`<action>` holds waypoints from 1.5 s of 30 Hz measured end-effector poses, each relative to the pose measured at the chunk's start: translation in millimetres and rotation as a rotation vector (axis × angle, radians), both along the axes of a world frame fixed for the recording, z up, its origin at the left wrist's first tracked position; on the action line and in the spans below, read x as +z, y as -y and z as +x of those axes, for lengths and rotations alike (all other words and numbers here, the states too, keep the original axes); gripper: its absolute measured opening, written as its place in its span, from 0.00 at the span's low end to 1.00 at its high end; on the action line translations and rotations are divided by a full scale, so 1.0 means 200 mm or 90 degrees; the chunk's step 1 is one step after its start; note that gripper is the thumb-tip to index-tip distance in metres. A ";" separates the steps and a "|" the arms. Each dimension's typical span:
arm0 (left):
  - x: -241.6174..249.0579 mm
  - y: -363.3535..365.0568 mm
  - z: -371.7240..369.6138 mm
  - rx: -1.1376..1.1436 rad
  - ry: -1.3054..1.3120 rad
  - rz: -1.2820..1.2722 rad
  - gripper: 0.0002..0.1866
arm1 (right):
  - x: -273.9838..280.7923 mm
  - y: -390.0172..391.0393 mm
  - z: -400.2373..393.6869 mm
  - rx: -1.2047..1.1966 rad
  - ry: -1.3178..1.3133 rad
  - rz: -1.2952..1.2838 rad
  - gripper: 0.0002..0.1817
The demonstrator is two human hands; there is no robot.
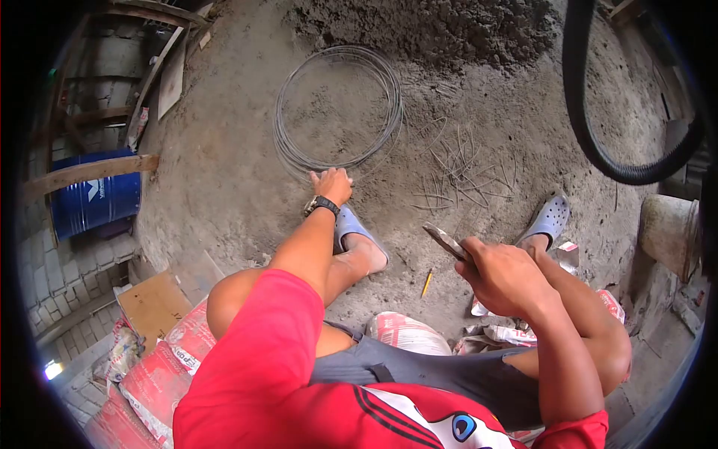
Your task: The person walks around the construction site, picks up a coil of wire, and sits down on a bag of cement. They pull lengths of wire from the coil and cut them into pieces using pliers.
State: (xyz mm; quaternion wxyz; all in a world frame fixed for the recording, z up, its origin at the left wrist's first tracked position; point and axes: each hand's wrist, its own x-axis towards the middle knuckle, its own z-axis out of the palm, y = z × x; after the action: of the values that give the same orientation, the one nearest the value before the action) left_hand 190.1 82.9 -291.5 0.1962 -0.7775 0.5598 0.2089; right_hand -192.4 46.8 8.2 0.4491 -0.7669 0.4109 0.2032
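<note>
A loose coil of thin grey wire (398, 112) lies on the rough concrete floor. My left hand (334, 185), with a black watch on its wrist, reaches down to the coil's near edge, its fingers closed on the wire there. Closer to my body, my right hand (502, 275) is wrapped round a worn metal tool that looks like pliers (446, 241). Its tapered head points up and left, and the handles are hidden in my palm. Between and beyond my hands, several short cut pieces of wire (467, 168) are scattered on the floor.
A yellow pencil (426, 284) lies between my feet. Red-and-white bags (153, 382) are beside and beneath me. At left stands a blue drum (97, 196); at right, a dirty pale bucket (668, 233) and a hanging black corrugated hose (576, 90). Wet mortar (426, 30) is heaped ahead.
</note>
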 end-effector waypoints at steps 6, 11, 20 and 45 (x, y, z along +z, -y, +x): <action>0.05 0.14 -0.15 0.029 -0.176 -0.238 0.23 | -0.01 0.00 -0.01 -0.020 0.014 0.000 0.16; -0.02 0.22 -0.20 0.089 -0.181 -0.206 0.26 | -0.02 0.02 -0.02 -0.026 -0.001 0.020 0.16; -0.16 0.30 -0.29 0.156 -0.175 -0.171 0.16 | -0.03 0.04 -0.03 -0.029 -0.014 0.043 0.16; -0.27 0.45 -0.30 0.264 -0.141 -0.229 0.25 | -0.03 0.09 0.01 -0.072 -0.008 0.067 0.17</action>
State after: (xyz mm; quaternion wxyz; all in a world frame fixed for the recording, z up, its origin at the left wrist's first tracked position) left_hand 130.9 -6.5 -344.7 -0.0542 -0.8701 0.4348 0.2257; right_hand -191.2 29.4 3.1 0.4970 -0.7165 0.4451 0.2038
